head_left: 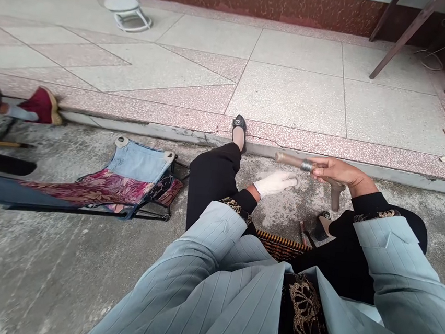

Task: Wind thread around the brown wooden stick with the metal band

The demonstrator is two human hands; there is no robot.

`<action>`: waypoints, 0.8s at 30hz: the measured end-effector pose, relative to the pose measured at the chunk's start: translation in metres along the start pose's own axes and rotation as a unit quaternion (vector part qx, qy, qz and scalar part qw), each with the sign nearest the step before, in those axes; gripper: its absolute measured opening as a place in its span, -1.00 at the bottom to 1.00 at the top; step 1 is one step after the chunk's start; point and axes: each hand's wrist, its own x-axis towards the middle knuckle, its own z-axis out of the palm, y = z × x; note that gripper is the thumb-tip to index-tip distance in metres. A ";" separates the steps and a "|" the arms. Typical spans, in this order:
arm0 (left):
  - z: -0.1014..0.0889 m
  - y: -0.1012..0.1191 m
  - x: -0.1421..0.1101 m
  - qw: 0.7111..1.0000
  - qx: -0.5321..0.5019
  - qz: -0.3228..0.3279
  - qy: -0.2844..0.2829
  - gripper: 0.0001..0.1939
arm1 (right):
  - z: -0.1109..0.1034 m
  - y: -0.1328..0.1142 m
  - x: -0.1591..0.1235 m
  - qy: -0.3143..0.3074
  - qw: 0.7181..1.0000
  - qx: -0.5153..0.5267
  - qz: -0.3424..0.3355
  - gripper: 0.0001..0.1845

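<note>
My right hand (334, 170) grips a brown wooden stick (289, 160) that has a forked or knobbed end below the palm. Silvery wire (306, 165) is wound round the stick beside my fingertips. Just left of it and lower, my left hand (276, 185) wears a white knitted glove. Its fingers are drawn together and slightly blurred; whether something small sits at their tips I cannot make out. A gap separates the glove from the stick. Between my knees shows part of a woven black and orange seat edge (281, 246), and a thin reddish tool-like object (303, 232) leans near my shoe.
A folding lounger (126, 184) with denim and floral cloth stands on the concrete at left. Beyond it is another person's red shoe (41, 106). A raised tiled step (292, 100) runs across the front, holding a small white stool (127, 11) and wooden legs (402, 40) of furniture.
</note>
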 end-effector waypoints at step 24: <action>-0.002 -0.031 0.017 0.996 0.025 0.076 -0.048 -0.67 | -0.001 0.001 -0.002 -0.172 0.983 -0.030 0.058 -0.23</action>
